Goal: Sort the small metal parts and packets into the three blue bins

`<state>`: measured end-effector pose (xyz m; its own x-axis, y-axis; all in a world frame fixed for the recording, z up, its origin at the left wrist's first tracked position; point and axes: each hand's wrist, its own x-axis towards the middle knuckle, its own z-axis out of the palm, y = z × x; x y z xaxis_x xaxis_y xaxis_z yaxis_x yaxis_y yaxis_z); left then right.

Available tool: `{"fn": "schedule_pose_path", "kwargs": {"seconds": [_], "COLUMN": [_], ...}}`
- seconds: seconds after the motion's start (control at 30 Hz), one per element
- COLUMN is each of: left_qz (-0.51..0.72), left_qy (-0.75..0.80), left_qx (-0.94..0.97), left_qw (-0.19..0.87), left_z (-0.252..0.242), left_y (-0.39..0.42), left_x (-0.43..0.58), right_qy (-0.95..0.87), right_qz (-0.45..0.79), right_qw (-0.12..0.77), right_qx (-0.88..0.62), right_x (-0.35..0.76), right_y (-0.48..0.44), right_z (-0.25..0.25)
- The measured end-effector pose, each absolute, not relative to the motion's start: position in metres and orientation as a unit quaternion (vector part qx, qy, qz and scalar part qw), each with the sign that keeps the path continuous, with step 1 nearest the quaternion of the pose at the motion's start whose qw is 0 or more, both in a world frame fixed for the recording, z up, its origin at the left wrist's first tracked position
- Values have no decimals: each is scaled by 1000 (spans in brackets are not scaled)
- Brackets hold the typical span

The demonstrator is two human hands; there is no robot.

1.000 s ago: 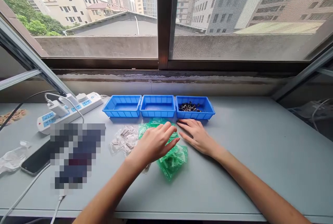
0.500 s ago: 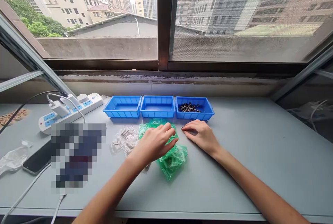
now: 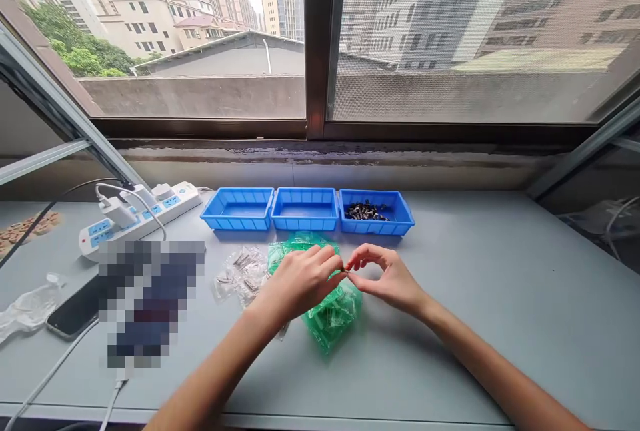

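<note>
My left hand [image 3: 306,279] and my right hand [image 3: 389,277] meet fingertip to fingertip above the green bags. Both pinch a small dark part [image 3: 344,269], too small and covered to make out its kind. Beneath and beside my left hand lie the green plastic bags [image 3: 330,321], with small pieces showing through. Left of them are clear plastic bags [image 3: 243,269] holding small metal-looking pieces. Beyond my right hand, the right blue bin [image 3: 379,224] holds many small dark and shiny parts [image 3: 367,211].
A middle blue bin [image 3: 306,223] and a left blue bin [image 3: 237,223] stand in line with the right one. At the left are a power strip [image 3: 185,199] with plugs and cables, a phone [image 3: 75,307] and a crumpled clear bag [image 3: 30,307]. A window frame [image 3: 315,51] rises behind the table.
My right hand has lifted from the tabletop and moved towards my left hand with the small dark part. The fingers of my left hand have closed on it too.
</note>
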<state>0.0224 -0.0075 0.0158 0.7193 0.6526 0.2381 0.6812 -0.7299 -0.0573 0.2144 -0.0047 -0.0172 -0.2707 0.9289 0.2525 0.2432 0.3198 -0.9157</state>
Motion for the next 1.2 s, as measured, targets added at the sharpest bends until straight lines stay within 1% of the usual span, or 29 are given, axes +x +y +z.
{"fn": "schedule_pose_path", "kwargs": {"seconds": [0.23, 0.37, 0.77, 1.07, 1.2], "left_qz": [-133, -133, -164, -189, -203], "left_qy": [-359, -354, -343, -322, -313], "left_qx": [-922, -923, -921, -921, -919], "left_qw": [64, 69, 88, 108, 124], "left_z": [17, 17, 19, 15, 15], "left_y": [-8, -7, -7, -6, -6], "left_x": [22, 22, 22, 21, 20], "right_qy": [-643, -630, -590, -587, -608], "right_qz": [468, 471, 532, 559, 549], "right_qw": [443, 457, 448, 416, 396], "right_qx": [-415, -415, -410, -411, -415], "right_x": [215, 214, 214, 214, 215], "right_y": [-3, -4, -5, -5, -5], "right_z": [-18, -16, -13, -15, -15]}}
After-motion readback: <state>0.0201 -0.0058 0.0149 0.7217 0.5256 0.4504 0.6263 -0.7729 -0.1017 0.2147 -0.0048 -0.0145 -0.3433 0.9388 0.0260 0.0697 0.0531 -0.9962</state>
